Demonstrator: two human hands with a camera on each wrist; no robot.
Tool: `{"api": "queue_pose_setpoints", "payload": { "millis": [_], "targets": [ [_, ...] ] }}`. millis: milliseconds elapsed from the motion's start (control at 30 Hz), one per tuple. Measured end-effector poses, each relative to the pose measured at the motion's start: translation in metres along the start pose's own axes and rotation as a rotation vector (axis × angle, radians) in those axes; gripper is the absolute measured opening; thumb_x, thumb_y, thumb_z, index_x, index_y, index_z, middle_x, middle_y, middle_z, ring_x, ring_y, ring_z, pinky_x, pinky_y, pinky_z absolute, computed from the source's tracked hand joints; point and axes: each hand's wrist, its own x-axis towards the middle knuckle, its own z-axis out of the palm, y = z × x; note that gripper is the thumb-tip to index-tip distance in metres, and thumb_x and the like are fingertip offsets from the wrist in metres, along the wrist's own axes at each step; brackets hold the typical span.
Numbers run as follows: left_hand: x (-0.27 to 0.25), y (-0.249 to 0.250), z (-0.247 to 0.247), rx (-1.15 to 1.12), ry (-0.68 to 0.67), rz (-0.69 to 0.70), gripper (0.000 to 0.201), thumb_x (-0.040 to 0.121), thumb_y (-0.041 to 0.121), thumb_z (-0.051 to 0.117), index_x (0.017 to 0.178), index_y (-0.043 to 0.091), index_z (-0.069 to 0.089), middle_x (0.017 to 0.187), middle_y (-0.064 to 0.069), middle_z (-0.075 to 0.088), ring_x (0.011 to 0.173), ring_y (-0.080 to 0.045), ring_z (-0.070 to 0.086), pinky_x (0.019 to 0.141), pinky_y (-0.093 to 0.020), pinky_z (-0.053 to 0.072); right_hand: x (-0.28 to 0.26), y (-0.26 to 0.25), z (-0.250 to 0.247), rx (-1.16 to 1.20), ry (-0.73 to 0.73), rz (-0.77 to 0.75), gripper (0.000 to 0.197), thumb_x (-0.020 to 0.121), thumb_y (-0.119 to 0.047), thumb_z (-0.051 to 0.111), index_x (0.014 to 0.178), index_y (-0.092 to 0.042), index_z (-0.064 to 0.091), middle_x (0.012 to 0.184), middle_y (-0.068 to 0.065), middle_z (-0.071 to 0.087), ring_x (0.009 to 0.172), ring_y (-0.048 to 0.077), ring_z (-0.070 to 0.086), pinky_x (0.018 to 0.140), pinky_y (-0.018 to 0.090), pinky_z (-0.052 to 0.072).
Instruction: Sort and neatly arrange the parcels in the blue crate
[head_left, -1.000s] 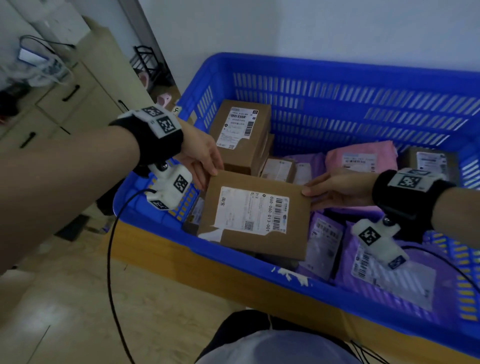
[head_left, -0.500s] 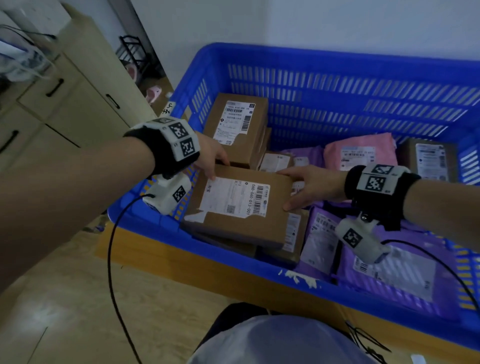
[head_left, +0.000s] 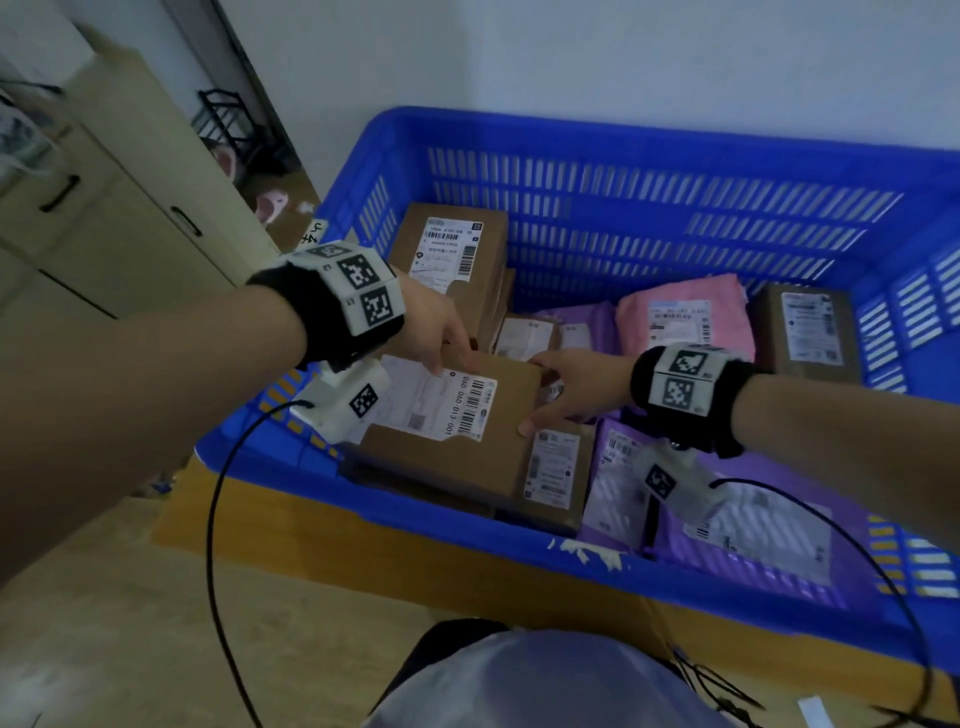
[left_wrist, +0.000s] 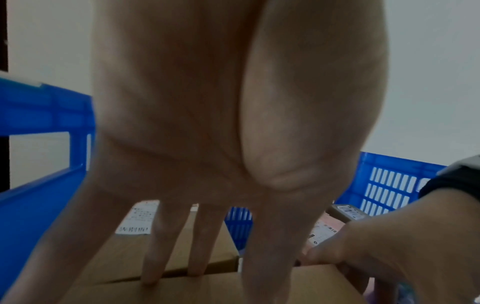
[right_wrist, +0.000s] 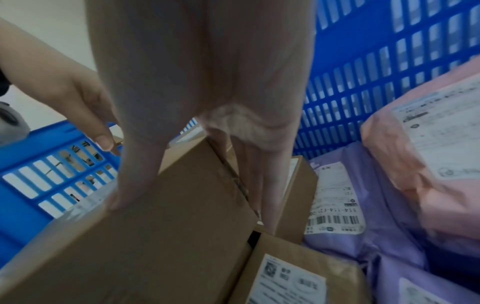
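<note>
A flat brown cardboard box (head_left: 467, 452) with a white barcode label lies in the near-left corner of the blue crate (head_left: 623, 218), on top of other brown boxes. My left hand (head_left: 436, 338) rests on its far-left top, and its straight fingers (left_wrist: 158, 246) touch the cardboard. My right hand (head_left: 561, 389) pinches the box's right edge. Its thumb (right_wrist: 122, 195) lies on top and its fingers (right_wrist: 267, 195) run down the side.
A taller brown box (head_left: 457, 260) stands in the back-left corner. A pink mailer (head_left: 685, 317) and another brown box (head_left: 810, 332) lie at the back right. Purple mailers (head_left: 618, 483) fill the near right, beside a small brown box (head_left: 550, 467). A cabinet (head_left: 104, 218) stands to the left.
The flat box has moved left and down into the near-left corner, onto other boxes. My left hand has shifted from its far edge onto its top.
</note>
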Motion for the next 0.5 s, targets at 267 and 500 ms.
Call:
{"api": "queue_pose_setpoints", "payload": {
  "millis": [267, 500],
  "targets": [
    [-0.008, -0.006, 0.010, 0.087, -0.023, -0.050, 0.053, 0.096, 0.022, 0.051, 0.145, 0.030, 0.034, 0.150, 0.002, 0.037, 0.135, -0.018, 0.036, 0.108, -0.030, 0.031, 0.006, -0.015, 0.002, -0.077, 0.010, 0.050, 0.077, 0.073, -0.046, 0.076, 0.135, -0.017, 0.041, 0.131, 0.001, 0.053, 0.118, 0.021, 0.054, 0.102, 0.040, 0.047],
    [-0.009, -0.013, 0.018, 0.034, 0.090, 0.012, 0.050, 0.094, 0.023, 0.054, 0.141, 0.031, 0.040, 0.146, 0.003, 0.043, 0.130, -0.016, 0.044, 0.105, -0.030, 0.037, 0.000, -0.024, -0.008, -0.196, 0.059, 0.139, 0.084, 0.081, -0.051, 0.065, 0.145, -0.010, 0.029, 0.134, 0.008, 0.056, 0.115, 0.019, 0.056, 0.106, 0.035, 0.041]
  ]
}}
